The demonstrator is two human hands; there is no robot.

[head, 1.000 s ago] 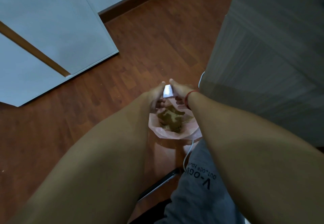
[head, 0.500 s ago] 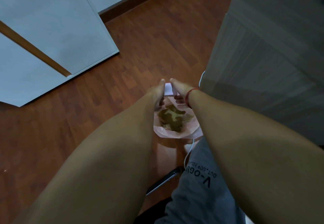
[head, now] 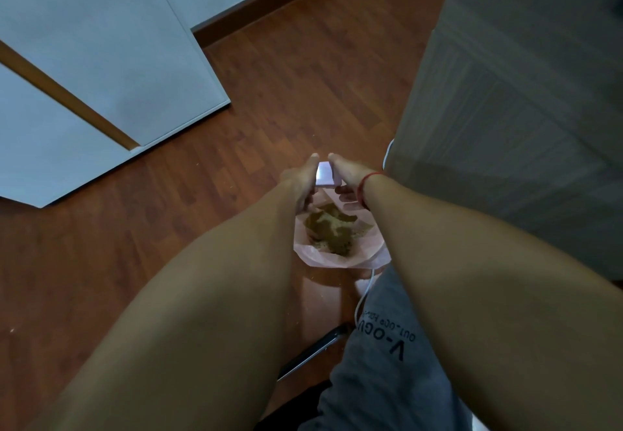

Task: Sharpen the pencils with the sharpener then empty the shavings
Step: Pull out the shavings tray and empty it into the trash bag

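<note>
A small pale lilac box, the sharpener's shavings tray (head: 324,174), is held between my two hands above a pink plastic bag (head: 337,258) on the wooden floor. My left hand (head: 301,179) grips its left side and my right hand (head: 347,178) its right side. A red thread circles my right wrist. Inside the bag lies a heap of brown pencil shavings (head: 332,228). No pencils are in view.
A grey cabinet (head: 526,93) stands close on the right. A white door (head: 101,60) hangs open at the left. A white cable (head: 365,292) runs down past the bag. My grey-trousered knee (head: 387,363) and a dark chair leg (head: 313,351) are below.
Both hands with the tray have shifted slightly away from me over the bag. The bag and shavings look the same.
</note>
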